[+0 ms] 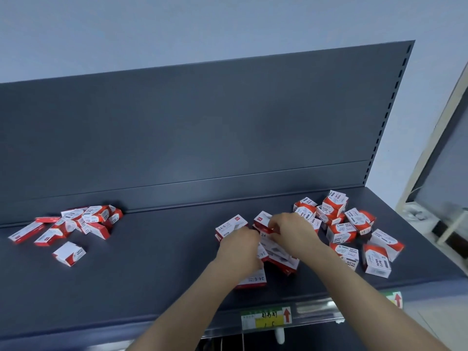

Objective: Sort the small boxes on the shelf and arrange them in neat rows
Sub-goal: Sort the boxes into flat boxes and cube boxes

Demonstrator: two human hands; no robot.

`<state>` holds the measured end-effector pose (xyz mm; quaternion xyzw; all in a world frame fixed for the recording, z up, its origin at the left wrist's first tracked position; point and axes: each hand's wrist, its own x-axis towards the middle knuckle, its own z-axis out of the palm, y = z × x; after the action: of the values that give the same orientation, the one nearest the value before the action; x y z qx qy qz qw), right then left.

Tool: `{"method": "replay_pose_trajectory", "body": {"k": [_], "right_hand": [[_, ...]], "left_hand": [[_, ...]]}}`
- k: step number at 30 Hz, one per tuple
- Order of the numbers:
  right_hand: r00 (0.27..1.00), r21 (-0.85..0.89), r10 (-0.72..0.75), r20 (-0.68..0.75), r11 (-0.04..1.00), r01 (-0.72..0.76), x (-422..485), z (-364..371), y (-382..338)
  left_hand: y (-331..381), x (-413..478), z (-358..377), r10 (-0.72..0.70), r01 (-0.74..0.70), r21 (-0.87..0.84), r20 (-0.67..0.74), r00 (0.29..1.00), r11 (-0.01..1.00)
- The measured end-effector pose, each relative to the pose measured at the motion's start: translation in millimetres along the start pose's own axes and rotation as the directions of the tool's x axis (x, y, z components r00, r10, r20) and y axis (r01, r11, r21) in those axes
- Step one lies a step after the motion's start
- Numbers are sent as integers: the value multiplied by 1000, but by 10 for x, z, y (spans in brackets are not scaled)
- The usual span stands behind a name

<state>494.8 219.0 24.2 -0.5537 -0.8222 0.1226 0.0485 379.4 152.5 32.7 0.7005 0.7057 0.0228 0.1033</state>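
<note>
Small red-and-white boxes lie on a dark grey shelf (157,262) in three groups. A loose pile (76,224) sits at the far left. Several flat staple boxes marked 24/6 (231,228) cluster in the middle. A heap of paper-clip boxes (354,229) spreads at the right. My left hand (238,245) rests curled over the middle staple boxes. My right hand (291,230) pinches a staple box (264,220) at the back of that cluster. Boxes under both hands are partly hidden.
The shelf's upright back panel (202,127) rises behind the boxes. A price-label strip (273,317) with red arrows runs along the front edge. Bare shelf surface lies between the left pile and the middle cluster. A framed panel (445,173) stands to the right.
</note>
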Motion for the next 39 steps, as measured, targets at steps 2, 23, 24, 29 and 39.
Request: {"method": "replay_pose_trajectory", "body": {"k": [2, 23, 24, 29, 39], "right_hand": [[1000, 8, 16, -24, 1000, -15, -3, 8, -6], [865, 148, -289, -411, 914, 377, 380, -141, -1240], [863, 152, -307, -402, 907, 394, 400, -113, -1351], [866, 137, -387, -316, 885, 445, 486, 121, -1931], [917, 99, -384, -110, 914, 395, 970, 798, -3355]], "left_hand": [[13, -39, 40, 27, -29, 49, 39, 999, 998], [-1198, -144, -375, -281, 322, 18, -442, 852, 947], [-1292, -178, -379, -295, 337, 19, -441, 848, 941], [-1862, -383, -373, -364, 394, -6, -396, 843, 919], [-3485, -685, -281, -425, 418, -82, -250, 870, 905]]}}
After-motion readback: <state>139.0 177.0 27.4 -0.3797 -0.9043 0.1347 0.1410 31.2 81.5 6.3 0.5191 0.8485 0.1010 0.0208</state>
